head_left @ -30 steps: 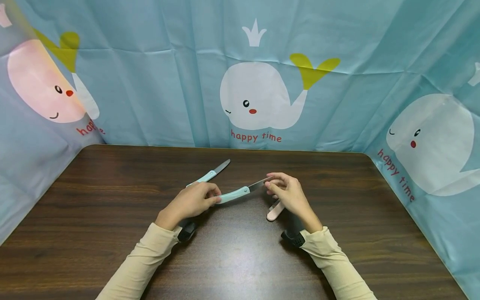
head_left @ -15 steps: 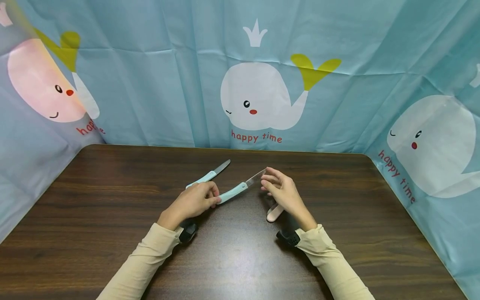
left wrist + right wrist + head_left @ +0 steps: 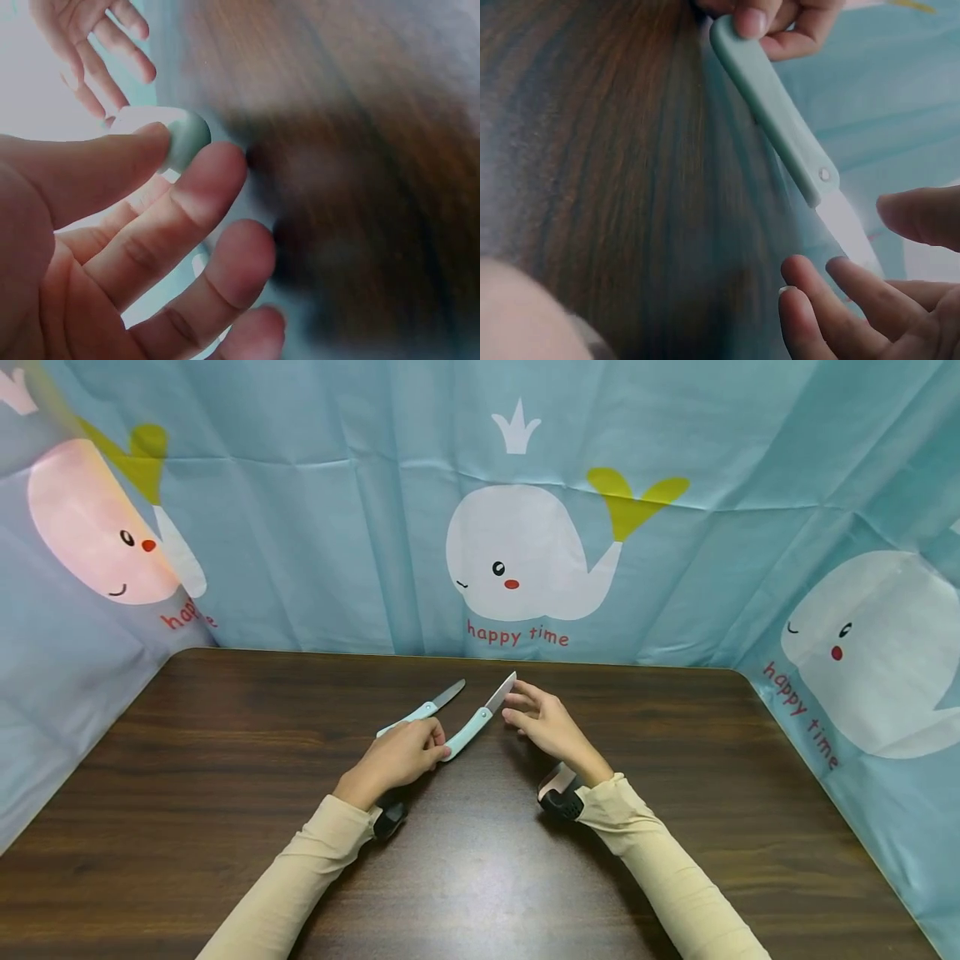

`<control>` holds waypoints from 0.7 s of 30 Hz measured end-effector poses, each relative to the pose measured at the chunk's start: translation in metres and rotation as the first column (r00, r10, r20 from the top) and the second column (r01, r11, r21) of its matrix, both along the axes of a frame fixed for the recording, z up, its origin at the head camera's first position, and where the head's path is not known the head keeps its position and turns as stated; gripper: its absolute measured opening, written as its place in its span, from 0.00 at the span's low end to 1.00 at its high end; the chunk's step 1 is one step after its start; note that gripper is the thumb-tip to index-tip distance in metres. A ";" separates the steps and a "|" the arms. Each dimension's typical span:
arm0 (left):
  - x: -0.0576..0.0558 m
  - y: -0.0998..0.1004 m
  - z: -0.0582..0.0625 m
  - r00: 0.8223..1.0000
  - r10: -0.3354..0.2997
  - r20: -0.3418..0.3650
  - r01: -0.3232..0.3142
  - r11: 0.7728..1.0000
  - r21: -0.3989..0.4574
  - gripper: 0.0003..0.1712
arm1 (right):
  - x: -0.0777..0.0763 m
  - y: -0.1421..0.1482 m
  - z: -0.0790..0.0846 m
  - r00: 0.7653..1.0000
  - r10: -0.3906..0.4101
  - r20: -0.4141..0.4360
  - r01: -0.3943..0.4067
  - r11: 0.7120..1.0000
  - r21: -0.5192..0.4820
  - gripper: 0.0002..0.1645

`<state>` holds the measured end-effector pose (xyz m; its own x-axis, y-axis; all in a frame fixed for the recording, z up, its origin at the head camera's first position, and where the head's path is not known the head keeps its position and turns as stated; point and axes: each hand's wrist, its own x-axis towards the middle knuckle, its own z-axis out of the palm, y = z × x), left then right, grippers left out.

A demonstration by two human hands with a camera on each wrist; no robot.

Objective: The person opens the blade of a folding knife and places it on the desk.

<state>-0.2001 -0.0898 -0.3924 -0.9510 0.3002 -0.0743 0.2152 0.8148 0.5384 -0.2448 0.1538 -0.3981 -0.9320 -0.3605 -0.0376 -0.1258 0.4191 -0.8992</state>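
Observation:
My left hand (image 3: 401, 752) pinches the butt of a light-blue folding knife (image 3: 468, 731) between thumb and index finger. Its blade is unfolded and points up and away; in the right wrist view the handle (image 3: 776, 112) slants down toward the blade. Beside that blade is my right hand (image 3: 551, 724), fingers spread and loosely bent, gripping nothing; whether a fingertip touches the blade I cannot tell. A second light-blue folding knife (image 3: 422, 712), also unfolded, lies on the table behind my left hand, which hides part of its handle.
A pale pink folding knife (image 3: 557, 781) lies under my right wrist, partly covered by the black wrist camera (image 3: 562, 804). The dark wooden table (image 3: 187, 777) ends at a blue curtain (image 3: 300, 552) printed with whales.
The held knife has swung from nearly level to pointing up and away. My right hand has let go of the blade's tip and shifted left and away from me.

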 end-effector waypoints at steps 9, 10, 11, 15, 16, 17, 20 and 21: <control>-0.011 0.006 -0.003 1.000 0.013 0.016 -0.013 1.000 -0.008 0.08 | -0.012 -0.007 -0.006 0.999 -0.003 0.039 0.002 1.000 0.025 0.37; -0.012 0.007 -0.003 1.000 0.019 0.018 -0.018 1.000 -0.009 0.08 | -0.012 -0.008 -0.005 0.999 0.000 0.044 -0.001 1.000 0.028 0.37; -0.013 0.007 -0.003 1.000 0.022 0.017 -0.022 1.000 -0.011 0.07 | -0.013 -0.008 -0.005 0.999 0.007 0.046 -0.008 0.999 0.033 0.36; -0.014 0.009 -0.004 0.999 0.036 0.011 -0.036 0.999 -0.024 0.07 | -0.015 -0.007 -0.004 0.998 0.034 0.057 -0.037 0.998 0.054 0.35; -0.015 0.009 -0.004 0.999 0.039 0.010 -0.039 0.999 -0.026 0.07 | -0.016 -0.007 -0.004 0.997 0.042 0.057 -0.045 0.997 0.057 0.35; -0.015 0.009 -0.005 0.999 0.042 0.009 -0.042 0.999 -0.028 0.08 | -0.016 -0.007 -0.004 0.997 0.049 0.056 -0.052 0.997 0.057 0.35; -0.014 0.009 -0.005 0.999 0.049 0.007 -0.048 0.998 -0.030 0.08 | -0.018 -0.007 -0.004 0.997 0.060 0.056 -0.063 0.997 0.052 0.34; -0.014 0.008 -0.005 0.999 0.050 0.004 -0.050 0.998 -0.028 0.08 | -0.018 -0.007 -0.003 0.997 0.066 0.051 -0.068 0.996 0.053 0.34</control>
<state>-0.2138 -0.0815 -0.3974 -0.9644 0.2499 -0.0868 0.1711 0.8393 0.5161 -0.2626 0.1472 -0.4015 -0.9023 -0.4182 -0.1044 -0.1112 0.4599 -0.8810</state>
